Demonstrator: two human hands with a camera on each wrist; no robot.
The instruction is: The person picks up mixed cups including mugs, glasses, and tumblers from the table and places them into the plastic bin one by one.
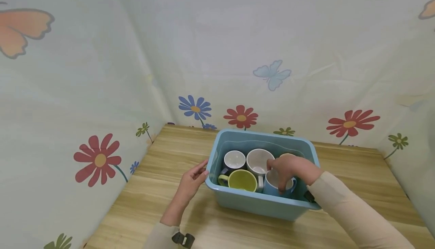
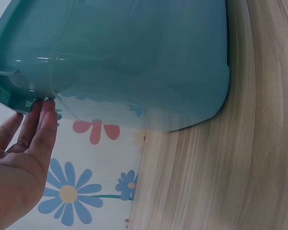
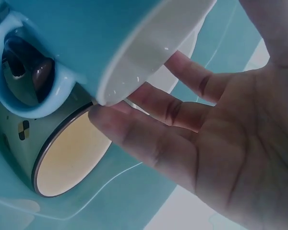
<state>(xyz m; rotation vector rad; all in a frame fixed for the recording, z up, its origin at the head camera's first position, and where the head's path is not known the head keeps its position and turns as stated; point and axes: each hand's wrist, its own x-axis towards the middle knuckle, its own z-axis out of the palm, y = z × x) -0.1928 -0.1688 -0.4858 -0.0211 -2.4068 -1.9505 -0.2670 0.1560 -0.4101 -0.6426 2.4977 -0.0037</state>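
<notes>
A blue plastic bin (image 1: 251,202) on the wooden table holds several mugs. At its near right, my right hand (image 1: 289,168) reaches down over the light blue mug (image 3: 81,33) with its white inside. The thumb and fingers straddle that mug's rim, with fingertips (image 3: 103,117) along the edge in the right wrist view. On the left side, my left hand (image 1: 192,183) touches the bin's end rim, its fingers fairly straight. In the left wrist view, the fingertips (image 2: 48,108) lie against the underside of the rim (image 2: 19,103).
Beside the blue mug are a yellow-green mug (image 1: 242,180), a white mug (image 1: 259,160) and a dark mug with a white inside (image 1: 234,160). A dark-rimmed mug (image 3: 72,153) stands close to the right fingers. Wooden tabletop (image 1: 163,162) surrounds the bin, and a flowered cloth (image 1: 217,53) hangs behind.
</notes>
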